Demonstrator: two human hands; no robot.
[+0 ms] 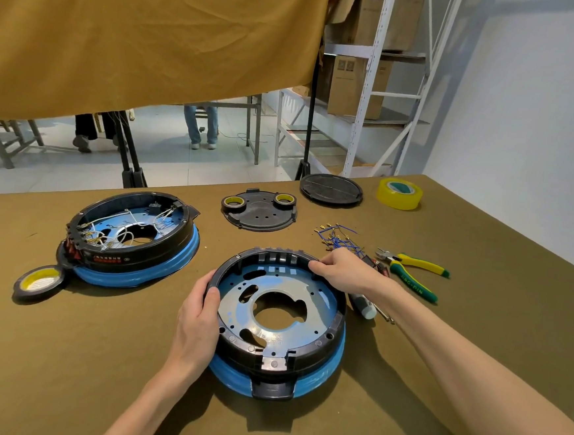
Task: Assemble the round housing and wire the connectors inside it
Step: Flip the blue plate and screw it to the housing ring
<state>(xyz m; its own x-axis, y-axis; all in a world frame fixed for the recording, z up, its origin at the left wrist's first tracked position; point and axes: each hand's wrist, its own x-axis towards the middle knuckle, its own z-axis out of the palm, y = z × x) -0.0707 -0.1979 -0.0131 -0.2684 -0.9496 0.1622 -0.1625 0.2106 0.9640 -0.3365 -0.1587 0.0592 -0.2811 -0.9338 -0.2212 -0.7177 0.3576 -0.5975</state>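
Observation:
A round black housing [316,353] with a blue-filmed metal plate inside and a blue lower ring sits on the table in front of me, empty of wires. My left hand [198,320] grips its left rim, thumb over the inner edge. My right hand [343,268] holds the far right rim with curled fingers. A bundle of blue wires with brass connectors [340,238] lies just behind my right hand. A second, wired housing [132,239] with white wires stands at the left.
Yellow-green pliers [415,272] and a screwdriver [363,304] lie at the right. A black cover plate [260,215] carrying two tape rolls, a round lid [330,189] and a yellow tape roll [399,193] sit at the back. Another tape roll [38,282] lies at the left.

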